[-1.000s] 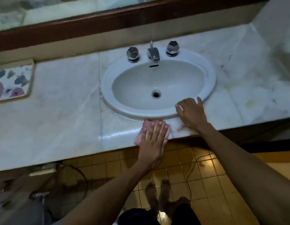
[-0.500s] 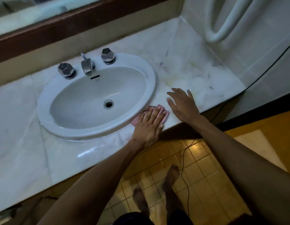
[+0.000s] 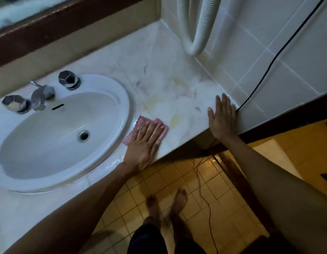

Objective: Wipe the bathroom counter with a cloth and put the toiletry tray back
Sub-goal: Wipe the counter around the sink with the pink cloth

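The pink cloth lies on the marble counter, just right of the sink. The left hand presses flat on it, fingers spread. The right hand rests open on the counter's right end, well apart.

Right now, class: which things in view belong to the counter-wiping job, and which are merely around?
Part of the job:
pink cloth
left hand, flat on the cloth
marble counter

Merely around:
sink
tap
white hose
black cable
right hand, resting on the counter
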Demonstrator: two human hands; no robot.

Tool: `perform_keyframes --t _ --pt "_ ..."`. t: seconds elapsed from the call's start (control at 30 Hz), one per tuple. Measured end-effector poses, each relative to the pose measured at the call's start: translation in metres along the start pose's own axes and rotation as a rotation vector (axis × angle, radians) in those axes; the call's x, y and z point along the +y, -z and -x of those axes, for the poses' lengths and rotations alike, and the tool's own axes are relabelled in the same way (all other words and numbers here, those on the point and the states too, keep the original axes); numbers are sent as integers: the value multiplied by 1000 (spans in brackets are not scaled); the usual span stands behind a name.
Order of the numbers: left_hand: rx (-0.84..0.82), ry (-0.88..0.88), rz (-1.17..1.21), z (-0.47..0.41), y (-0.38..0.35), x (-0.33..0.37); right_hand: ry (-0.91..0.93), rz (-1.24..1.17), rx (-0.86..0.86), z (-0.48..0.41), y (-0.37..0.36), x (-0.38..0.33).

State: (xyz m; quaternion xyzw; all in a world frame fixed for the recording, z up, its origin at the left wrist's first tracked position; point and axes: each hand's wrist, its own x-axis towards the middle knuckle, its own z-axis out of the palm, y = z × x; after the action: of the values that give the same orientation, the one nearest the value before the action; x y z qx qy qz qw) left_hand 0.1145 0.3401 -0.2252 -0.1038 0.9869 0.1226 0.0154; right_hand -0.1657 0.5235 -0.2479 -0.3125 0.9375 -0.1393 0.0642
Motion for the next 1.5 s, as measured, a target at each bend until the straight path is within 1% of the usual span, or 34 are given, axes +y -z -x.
perform_keyframes --t 0.07,0.17,0.27,0.4,0.47,0.5,0.53,0.6,0.7,0.73,0.77,0.83,0.9,1.03,1.07,1.13,1.2,1.27,1.33,1.4,1.5 --pt "25 113 33 -21 -4 13 -5 -1 24 0 -4 -3" --pt "5 143 61 -75 -7 42 -12 -18 27 -2 -3 -3" --pt "-54 49 37 -95 -7 55 19 -32 20 -2 -2 1" --pt "-73 -188 4 -32 0 21 36 -71 21 -1 0 5" --pt "-73 -228 12 -6 11 -5 37 -95 16 0 1 7" --pt "-66 -220 19 -3 15 -12 41 -107 14 0 3 9" --pt "-53 -189 21 -6 14 -15 46 -121 9 0 5 10" --pt "-25 -50 36 -28 6 -5 63 -140 -10 1 9 14" --pt "17 185 39 -73 -8 38 68 -127 -31 5 16 20" --pt "10 201 45 -82 -12 53 62 -123 -37 7 17 22" --pt "-5 166 49 -87 -16 66 52 -114 -45 9 19 24" --pt "-66 26 68 -80 -18 80 36 -99 -56 12 24 28" --pt "-116 -111 72 -68 -15 67 24 -110 -69 17 30 32" --pt "-191 -294 7 -65 -6 32 0 -127 -106 27 35 42" --pt "-177 -292 -7 -70 -6 29 -5 -119 -117 30 35 45" --pt "-102 -179 -1 -90 -8 37 -10 -114 -132 34 36 51" --pt "-53 -36 53 -123 -12 61 -7 -124 -141 35 37 54" --pt "-49 19 97 -158 -19 90 -3 -126 -141 34 38 53" --pt "-58 2 94 -183 -25 115 -19 -138 -134 31 42 51" --pt "-75 -58 67 -189 -29 123 -30 -159 -124 29 46 51" --pt "-78 -250 41 -177 -26 107 -37 -200 -96 27 51 51"
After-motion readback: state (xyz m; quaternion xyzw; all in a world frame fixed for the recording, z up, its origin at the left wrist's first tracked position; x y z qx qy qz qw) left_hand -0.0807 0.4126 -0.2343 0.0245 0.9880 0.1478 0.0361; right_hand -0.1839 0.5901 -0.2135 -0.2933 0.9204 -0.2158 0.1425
